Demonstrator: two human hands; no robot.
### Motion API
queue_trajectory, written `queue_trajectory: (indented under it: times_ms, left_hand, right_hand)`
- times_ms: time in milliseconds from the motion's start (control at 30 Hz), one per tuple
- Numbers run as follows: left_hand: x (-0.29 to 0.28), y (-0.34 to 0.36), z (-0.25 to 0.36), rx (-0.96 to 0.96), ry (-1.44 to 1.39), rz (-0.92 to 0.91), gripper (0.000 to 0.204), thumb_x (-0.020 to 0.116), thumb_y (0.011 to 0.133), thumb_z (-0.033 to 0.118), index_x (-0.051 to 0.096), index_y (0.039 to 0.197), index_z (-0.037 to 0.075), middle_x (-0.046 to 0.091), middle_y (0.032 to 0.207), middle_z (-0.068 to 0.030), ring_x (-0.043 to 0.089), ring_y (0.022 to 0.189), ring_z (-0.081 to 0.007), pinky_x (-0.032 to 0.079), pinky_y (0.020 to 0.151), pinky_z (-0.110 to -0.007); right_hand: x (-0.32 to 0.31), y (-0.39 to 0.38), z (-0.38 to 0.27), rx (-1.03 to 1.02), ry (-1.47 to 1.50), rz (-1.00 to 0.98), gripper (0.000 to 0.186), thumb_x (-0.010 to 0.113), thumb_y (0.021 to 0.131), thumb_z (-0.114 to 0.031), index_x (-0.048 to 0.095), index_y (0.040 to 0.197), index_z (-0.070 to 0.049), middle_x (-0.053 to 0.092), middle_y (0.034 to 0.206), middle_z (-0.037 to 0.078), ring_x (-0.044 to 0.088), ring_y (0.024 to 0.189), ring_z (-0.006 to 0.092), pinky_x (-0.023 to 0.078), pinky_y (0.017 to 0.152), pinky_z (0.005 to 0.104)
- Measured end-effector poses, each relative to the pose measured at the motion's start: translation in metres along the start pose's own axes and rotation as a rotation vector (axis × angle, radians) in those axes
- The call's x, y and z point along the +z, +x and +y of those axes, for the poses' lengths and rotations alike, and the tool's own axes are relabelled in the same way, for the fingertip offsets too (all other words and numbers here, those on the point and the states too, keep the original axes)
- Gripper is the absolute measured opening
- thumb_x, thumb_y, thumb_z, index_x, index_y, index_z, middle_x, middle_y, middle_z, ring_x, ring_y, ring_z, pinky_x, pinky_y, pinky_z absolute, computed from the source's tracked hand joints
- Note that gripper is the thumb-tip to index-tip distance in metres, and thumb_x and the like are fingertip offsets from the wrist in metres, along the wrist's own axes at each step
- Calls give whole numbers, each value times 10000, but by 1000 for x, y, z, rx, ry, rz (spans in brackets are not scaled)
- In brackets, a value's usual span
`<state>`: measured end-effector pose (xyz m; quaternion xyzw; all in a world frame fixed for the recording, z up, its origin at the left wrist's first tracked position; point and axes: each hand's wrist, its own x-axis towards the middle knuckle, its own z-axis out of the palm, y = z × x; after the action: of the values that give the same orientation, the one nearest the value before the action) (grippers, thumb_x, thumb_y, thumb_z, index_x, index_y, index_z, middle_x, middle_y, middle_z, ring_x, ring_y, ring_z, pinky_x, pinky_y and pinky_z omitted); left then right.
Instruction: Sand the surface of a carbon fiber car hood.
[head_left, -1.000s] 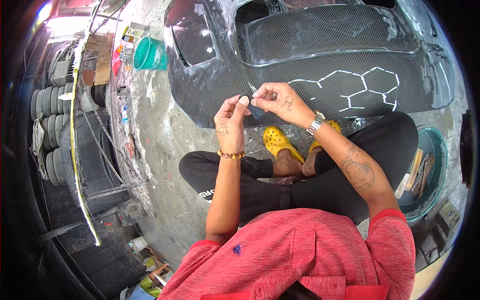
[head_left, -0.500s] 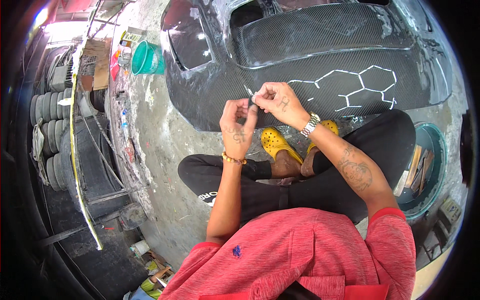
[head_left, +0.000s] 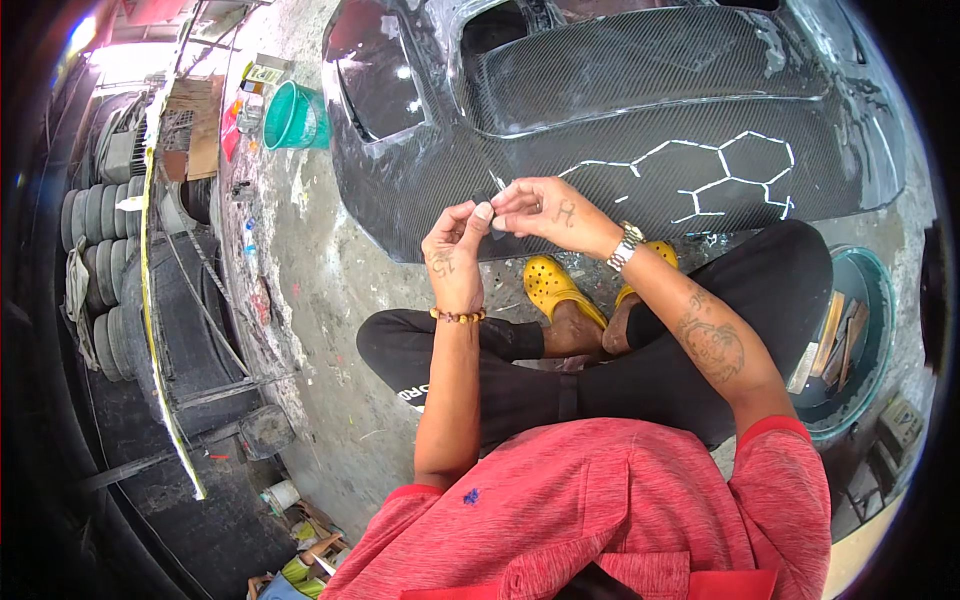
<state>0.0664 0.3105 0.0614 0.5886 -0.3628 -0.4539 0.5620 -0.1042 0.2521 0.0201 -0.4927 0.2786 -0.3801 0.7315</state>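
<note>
While your left hand [head_left: 456,243] and right hand [head_left: 550,213] both pinch a small dark piece [head_left: 489,229], mostly hidden, at upper centre, a black carbon-weave panel [head_left: 410,195] bearing white angular lines [head_left: 725,166] spreads across the frame's top, with a teal plastic bucket [head_left: 311,118] at upper left.

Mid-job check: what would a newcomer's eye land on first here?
Probably the bright yellow clogs near the centre, then the glossy black carbon-weave panel across the top, with white hexagonal lines right of centre. The left hand and right hand meet just left of those lines; anything between them is too hidden to tell.
</note>
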Motion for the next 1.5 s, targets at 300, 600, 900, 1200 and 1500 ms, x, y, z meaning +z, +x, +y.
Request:
queue_trajectory:
  times_ms: [300, 600, 900, 1200, 1500]
  left_hand:
    - [5, 4, -7, -112, -394, -43, 140, 708, 988, 103, 692, 1111, 39, 692, 1033, 2, 624, 894, -100, 511, 816, -262]
    - [15, 8, -5, -17, -265, -44, 124, 686, 1007, 125, 686, 1101, 44, 672, 993, 21, 605, 891, -80, 488, 797, -241]
    - [-1, 170, 39, 793, 899, -540, 131, 751, 895, 100, 739, 1002, 25, 672, 929, -113, 677, 816, -264, 526, 738, -353]
    - [18, 215, 44, 981, 1172, -1166, 73, 659, 926, 50, 664, 993, 22, 608, 992, -120, 582, 940, -328, 483, 847, -405]
    - [26, 220, 45, 1001, 1136, -1335, 74, 662, 904, 11, 657, 978, 8, 599, 951, -124, 589, 900, -331, 480, 833, -405]
  right_hand:
    - [6, -5, -10, -89, -183, 97, 188, 781, 914, -114, 699, 1013, 23, 755, 906, 81, 717, 850, 109, 588, 783, 275]
    - [3, -7, -2, -187, -247, 145, 245, 759, 919, -132, 689, 1105, 11, 768, 945, 109, 742, 875, 159, 582, 808, 303]
    - [-160, 12, -87, -311, -1581, 845, 477, 751, 889, -418, 697, 1242, -102, 587, 1416, 186, 503, 1359, 394, 356, 1162, 554]
    - [-182, -1, -82, 173, -1586, 878, 599, 542, 1006, -513, 550, 1434, -94, 479, 1537, 163, 371, 1476, 372, 220, 1229, 576]
    - [-178, 1, -88, 165, -1614, 869, 573, 531, 1021, -487, 536, 1432, -87, 465, 1541, 170, 368, 1473, 380, 229, 1224, 576]
